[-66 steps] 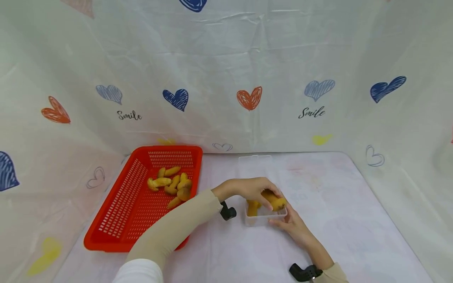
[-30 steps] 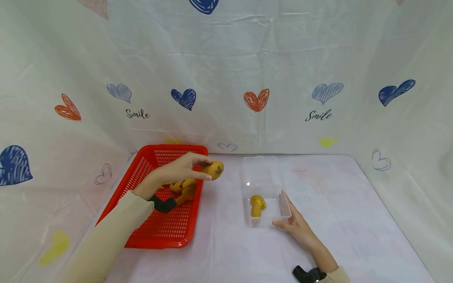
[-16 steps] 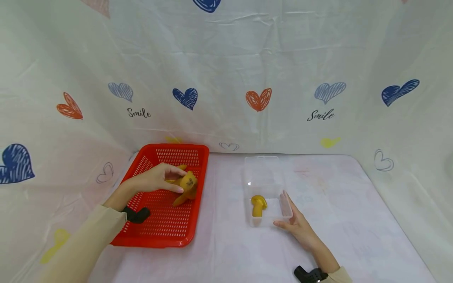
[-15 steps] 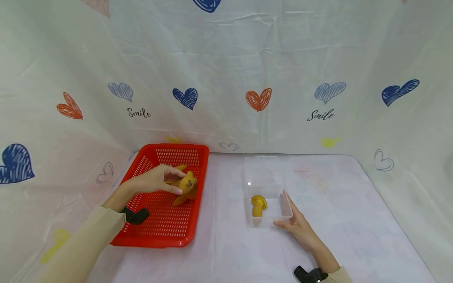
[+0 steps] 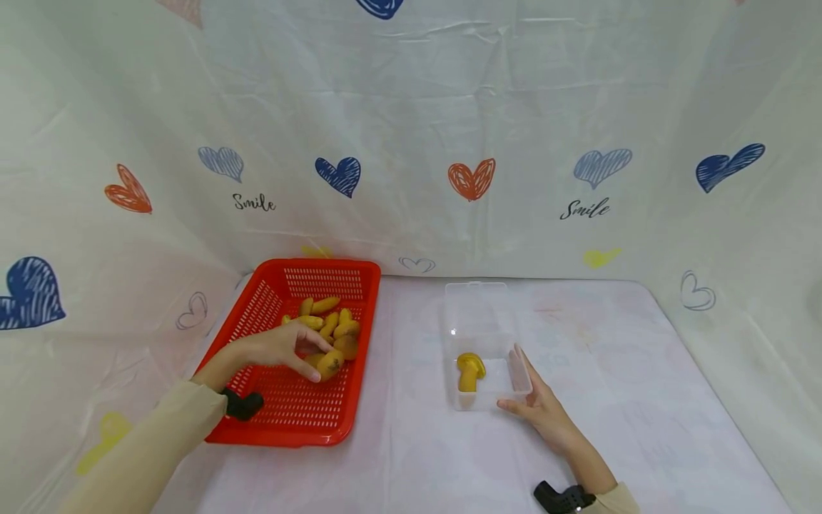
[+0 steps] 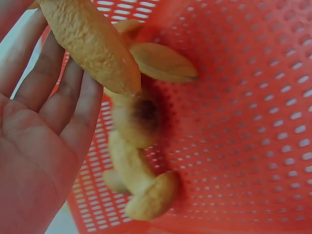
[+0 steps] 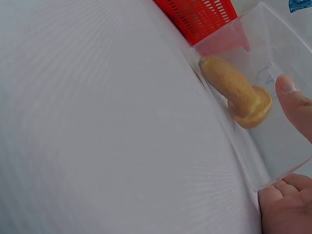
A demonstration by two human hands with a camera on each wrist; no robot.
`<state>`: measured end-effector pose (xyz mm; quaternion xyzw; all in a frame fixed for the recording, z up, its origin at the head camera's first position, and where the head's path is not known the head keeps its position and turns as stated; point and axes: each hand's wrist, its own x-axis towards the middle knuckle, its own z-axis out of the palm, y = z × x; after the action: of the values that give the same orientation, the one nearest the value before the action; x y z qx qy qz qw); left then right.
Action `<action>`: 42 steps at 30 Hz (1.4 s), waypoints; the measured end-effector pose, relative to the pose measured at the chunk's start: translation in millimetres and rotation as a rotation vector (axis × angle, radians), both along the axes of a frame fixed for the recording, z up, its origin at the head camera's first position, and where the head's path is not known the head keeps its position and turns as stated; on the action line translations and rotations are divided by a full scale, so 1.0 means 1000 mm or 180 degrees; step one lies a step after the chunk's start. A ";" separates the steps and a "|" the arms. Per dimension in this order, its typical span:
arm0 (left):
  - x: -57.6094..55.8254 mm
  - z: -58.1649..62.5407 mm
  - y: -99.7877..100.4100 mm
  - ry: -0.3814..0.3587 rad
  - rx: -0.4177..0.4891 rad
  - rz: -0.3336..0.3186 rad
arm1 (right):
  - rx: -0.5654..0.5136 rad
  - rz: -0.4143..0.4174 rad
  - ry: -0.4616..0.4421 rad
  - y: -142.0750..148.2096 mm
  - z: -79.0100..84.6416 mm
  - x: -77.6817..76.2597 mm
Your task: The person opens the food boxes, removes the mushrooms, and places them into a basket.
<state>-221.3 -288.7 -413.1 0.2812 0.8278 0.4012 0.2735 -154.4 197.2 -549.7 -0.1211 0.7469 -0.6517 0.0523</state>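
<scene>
My left hand point(image 5: 272, 348) is inside the red basket point(image 5: 302, 432), low over its middle. It grips a yellow-brown mushroom point(image 5: 330, 365) between thumb and fingers; in the left wrist view this mushroom point(image 6: 92, 48) hangs above others. Several more mushrooms point(image 5: 325, 305) lie along the basket's right and back part. On the table, a clear plastic box point(image 5: 469, 402) holds one yellow mushroom point(image 5: 471, 371), also plain in the right wrist view point(image 7: 231, 85). My right hand point(image 5: 541, 412) holds the box's right front corner, thumb on one side and fingers on the other.
The clear lid point(image 5: 477, 307) of the box is raised and leans back behind it. White cloth point(image 5: 578, 343) covers the table. A curtain with hearts point(image 5: 472, 178) hangs at the back and sides.
My left hand has carried its mushroom from over the box leftward into the basket, then shifted towards the front, uncovering more mushrooms. My right hand keeps its hold on the box.
</scene>
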 end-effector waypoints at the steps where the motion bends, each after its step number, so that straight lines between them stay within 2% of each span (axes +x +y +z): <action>1: 0.000 -0.002 0.000 -0.0041 0.0018 -0.0030 | -0.0008 0.0003 0.0002 0.000 0.000 0.000; 8: -0.002 -0.019 0.004 -0.0186 0.0026 -0.0246 | -0.0024 0.0014 -0.0009 0.001 0.000 0.000; 12: -0.001 -0.025 0.006 -0.0269 -0.0054 -0.0256 | -0.0011 0.0003 -0.0027 0.000 0.000 0.001; 16: 0.000 -0.027 0.009 -0.0226 -0.0243 -0.0249 | 0.0019 -0.0009 -0.0046 0.000 0.001 0.001; 21: 0.002 -0.028 0.010 -0.0210 -0.0401 -0.0247 | 0.0041 -0.0021 -0.0081 0.000 0.001 0.001; 27: 0.004 -0.027 0.009 -0.0491 -0.0190 -0.0298 | 0.0054 -0.0033 -0.0134 0.000 0.003 0.002; 34: 0.002 -0.025 0.004 -0.0584 -0.0070 -0.0235 | 0.0026 -0.0022 -0.0116 0.001 0.003 0.002; 37: 0.000 -0.021 0.002 -0.0602 -0.0017 -0.0209 | 0.0053 -0.0016 -0.0092 0.001 0.003 0.002; 42: -0.008 -0.009 0.000 -0.0492 0.0055 -0.0219 | 0.0040 -0.0003 -0.0069 0.001 0.002 0.002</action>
<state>-229.0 -288.3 -421.6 0.2799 0.7906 0.4192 0.3477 -152.7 198.4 -548.2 -0.1134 0.7505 -0.6483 0.0609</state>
